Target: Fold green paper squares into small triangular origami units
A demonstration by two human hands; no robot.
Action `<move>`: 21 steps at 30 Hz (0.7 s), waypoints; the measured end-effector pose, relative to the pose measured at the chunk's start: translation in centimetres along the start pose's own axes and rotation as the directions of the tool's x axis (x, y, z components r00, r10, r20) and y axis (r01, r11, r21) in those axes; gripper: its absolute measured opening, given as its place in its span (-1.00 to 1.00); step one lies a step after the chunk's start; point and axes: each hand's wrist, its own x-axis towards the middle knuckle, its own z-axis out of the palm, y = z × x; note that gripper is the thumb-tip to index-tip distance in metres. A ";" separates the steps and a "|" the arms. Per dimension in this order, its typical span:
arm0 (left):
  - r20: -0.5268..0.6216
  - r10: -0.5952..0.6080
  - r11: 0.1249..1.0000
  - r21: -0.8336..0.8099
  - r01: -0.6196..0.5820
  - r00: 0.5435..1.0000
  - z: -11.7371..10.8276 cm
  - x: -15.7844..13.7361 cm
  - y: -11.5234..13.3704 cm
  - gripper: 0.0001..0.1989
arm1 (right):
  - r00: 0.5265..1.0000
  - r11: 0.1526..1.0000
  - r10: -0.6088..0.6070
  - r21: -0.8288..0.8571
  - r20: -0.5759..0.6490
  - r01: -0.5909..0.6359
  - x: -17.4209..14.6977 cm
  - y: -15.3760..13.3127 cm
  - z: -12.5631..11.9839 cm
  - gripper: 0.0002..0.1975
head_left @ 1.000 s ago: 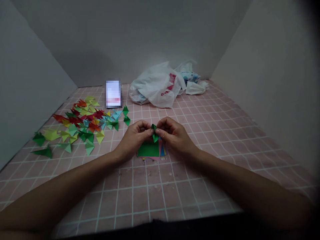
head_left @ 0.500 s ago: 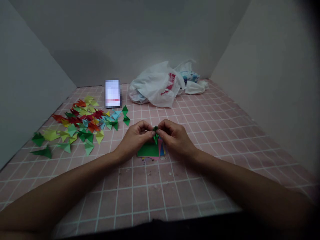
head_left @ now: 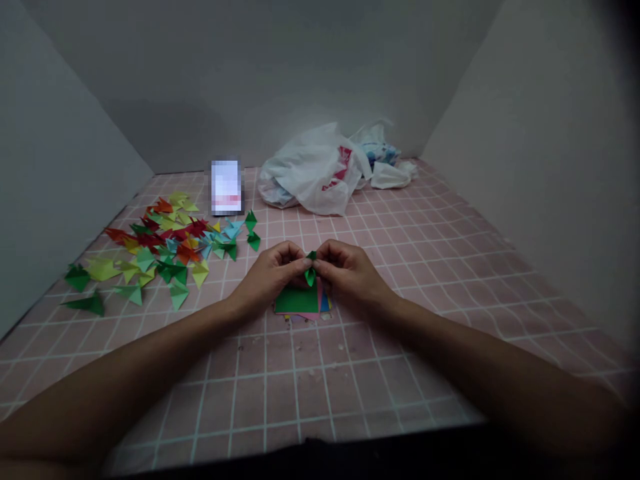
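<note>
A small folded green paper (head_left: 311, 276) is pinched between my two hands, above the middle of the table. My left hand (head_left: 280, 268) grips it from the left with thumb and forefinger. From the right, my right hand (head_left: 346, 267) pinches the same paper, and part of it is hidden by the fingertips. Just below the hands lies a stack of square coloured paper (head_left: 297, 300), a green sheet on top with pink, blue and yellow edges showing at the right.
Many folded paper pieces (head_left: 173, 270) in green, yellow, red, orange and blue spread over the left side of the table. A lit phone (head_left: 226, 187) stands behind them. A white plastic bag (head_left: 315, 173) and a blue-white packet (head_left: 379, 152) lie against the back wall.
The folded green paper has turned slightly in my fingers, and its lower part looks shorter and wider. My hands have hardly moved.
</note>
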 end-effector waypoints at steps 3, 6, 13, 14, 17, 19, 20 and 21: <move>-0.001 -0.017 1.000 0.006 0.017 1.000 0.0 0.0 0.0 -0.73 | 1.000 0.998 0.019 0.056 0.023 -0.020 0.0 0.0 0.0 -0.81; 0.012 -0.034 0.999 0.012 0.034 0.999 -0.1 0.2 -0.2 -0.74 | 1.000 1.000 -0.006 0.024 0.004 0.006 -0.1 -0.1 -0.1 -0.82; 0.049 -0.123 0.992 -0.035 0.124 0.991 -0.4 0.5 -0.2 -0.77 | 1.000 1.000 0.009 0.003 0.010 -0.009 0.1 -0.4 -0.2 -0.82; 0.057 -0.149 0.987 -0.057 0.152 0.987 -0.5 0.5 -0.1 -0.76 | 0.999 0.999 0.025 0.034 0.033 -0.026 0.1 -0.4 -0.3 -0.81; 0.076 -0.209 0.970 -0.115 0.216 0.975 -0.5 0.5 0.1 -0.75 | 0.996 0.995 0.044 0.089 0.077 -0.050 0.1 -0.6 -0.4 -0.81; 0.088 -0.223 0.964 -0.128 0.233 0.971 -0.5 0.5 0.1 -0.75 | 0.996 0.994 0.044 0.098 0.074 -0.051 0.0 -0.8 -0.4 -0.82; 0.095 -0.226 0.963 -0.130 0.238 0.969 -0.6 0.5 0.1 -0.76 | 0.996 0.994 0.046 0.100 0.070 -0.053 0.0 -0.8 -0.3 -0.83; 0.101 -0.229 0.962 -0.129 0.241 0.968 -0.6 0.5 0.2 -0.76 | 0.997 0.993 0.051 0.102 0.066 -0.058 0.0 -0.8 -0.3 -0.83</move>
